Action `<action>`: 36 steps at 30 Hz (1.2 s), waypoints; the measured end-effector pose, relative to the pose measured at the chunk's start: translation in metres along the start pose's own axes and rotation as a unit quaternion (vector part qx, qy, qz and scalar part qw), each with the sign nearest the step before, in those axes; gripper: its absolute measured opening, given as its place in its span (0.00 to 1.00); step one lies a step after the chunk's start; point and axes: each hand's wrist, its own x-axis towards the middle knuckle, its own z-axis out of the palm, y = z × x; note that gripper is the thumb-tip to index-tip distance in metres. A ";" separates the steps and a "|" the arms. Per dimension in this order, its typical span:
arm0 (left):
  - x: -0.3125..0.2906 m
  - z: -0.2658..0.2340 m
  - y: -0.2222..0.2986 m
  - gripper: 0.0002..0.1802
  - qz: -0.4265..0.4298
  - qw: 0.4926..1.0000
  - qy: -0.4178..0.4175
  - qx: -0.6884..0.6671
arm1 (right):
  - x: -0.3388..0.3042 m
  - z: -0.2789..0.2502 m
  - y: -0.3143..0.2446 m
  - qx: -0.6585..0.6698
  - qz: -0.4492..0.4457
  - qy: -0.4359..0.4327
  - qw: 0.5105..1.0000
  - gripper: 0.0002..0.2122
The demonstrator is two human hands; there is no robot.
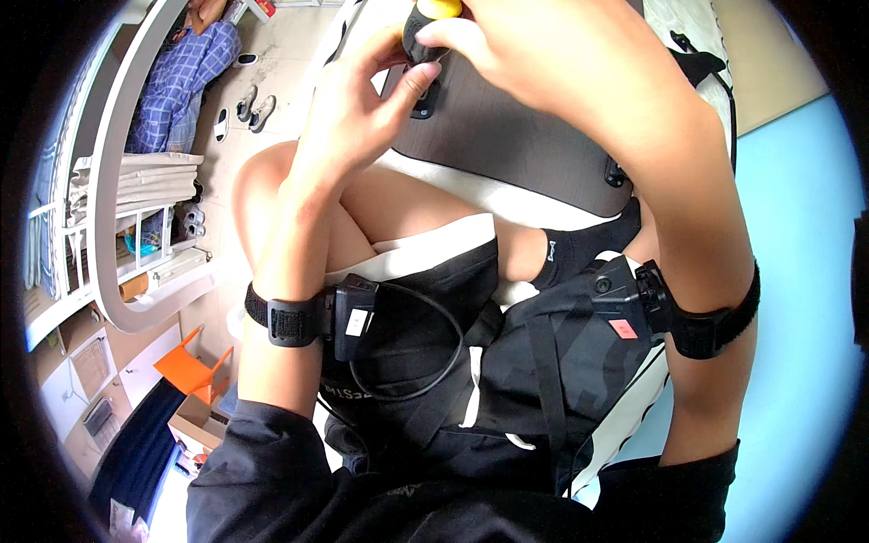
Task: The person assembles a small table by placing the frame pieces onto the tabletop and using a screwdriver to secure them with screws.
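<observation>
At the top edge of the head view, both my hands close on a small black object with a rounded yellow top; its kind is not clear. My left hand has its thumb against the lower end and its fingers partly behind. From the right, my right hand reaches over with its thumb pressed on the black side. Its other fingers are cut off or hidden. Below the hands lies a dark wood-grain board with black fittings, like a small folding table.
My crossed legs and a black sock are near the board. Black devices are strapped to both forearms, one with a looping cable. At left, a white bed rail borders a drop to the floor, with shoes, an orange chair and another person's blue checked clothing.
</observation>
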 end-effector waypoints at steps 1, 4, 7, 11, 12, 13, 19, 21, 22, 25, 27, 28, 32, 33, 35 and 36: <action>-0.002 0.000 0.000 0.17 0.005 1.000 -0.003 0.023 | 0.002 0.004 0.003 -0.021 -0.015 0.007 1.000 0.06; -0.004 0.003 0.001 0.19 0.007 1.000 0.017 0.018 | 0.008 0.015 0.006 -0.118 -0.057 0.050 0.990 0.05; -0.005 -0.002 -0.003 0.20 -0.023 1.000 0.015 -0.010 | 0.013 0.020 0.007 -0.115 -0.068 0.089 0.987 0.06; -0.004 -0.004 0.003 0.19 -0.028 0.999 0.018 -0.015 | 0.006 -0.014 0.001 0.007 -0.075 -0.041 0.996 0.07; -0.004 -0.003 0.001 0.18 -0.014 1.000 0.019 -0.008 | 0.002 -0.011 0.001 0.001 -0.081 -0.012 0.997 0.06; -0.004 -0.004 0.000 0.18 0.001 1.000 0.020 0.001 | -0.002 -0.006 0.000 -0.004 -0.089 0.018 0.996 0.06; -0.005 -0.002 -0.004 0.14 -0.014 0.999 0.024 -0.024 | 0.013 0.018 -0.008 0.038 0.003 0.046 0.998 0.06; -0.003 -0.003 -0.002 0.14 -0.021 0.999 0.025 -0.028 | 0.010 0.017 -0.003 0.036 -0.063 0.058 0.996 0.05; -0.005 -0.001 -0.002 0.14 -0.018 0.999 0.023 -0.023 | 0.007 0.006 -0.006 0.046 -0.084 0.031 0.995 0.04; -0.010 0.003 -0.005 0.14 -0.026 0.999 0.041 0.009 | 0.016 0.004 -0.014 0.024 -0.036 -0.015 0.999 0.04; -0.008 0.000 0.001 0.15 -0.026 0.999 0.038 0.014 | 0.020 0.025 -0.010 -0.029 -0.046 0.055 0.997 0.04; -0.007 -0.001 0.003 0.16 -0.024 0.999 0.036 0.015 | 0.020 0.030 -0.005 -0.048 -0.072 0.088 0.992 0.04; -0.003 -0.008 0.004 0.20 -0.081 0.996 0.015 -0.028 | 0.009 0.013 0.010 0.029 -0.176 0.059 0.982 0.05; -0.003 -0.007 0.006 0.20 -0.052 0.998 0.007 -0.018 | 0.006 0.007 0.010 0.066 -0.155 0.025 0.985 0.06; -0.005 -0.009 0.002 0.21 -0.011 0.999 0.019 0.040 | 0.008 -0.002 -0.002 0.025 -0.139 0.012 0.990 0.06; -0.007 -0.010 0.000 0.21 0.009 0.997 0.025 0.070 | 0.016 0.008 -0.008 -0.017 -0.117 0.010 0.993 0.06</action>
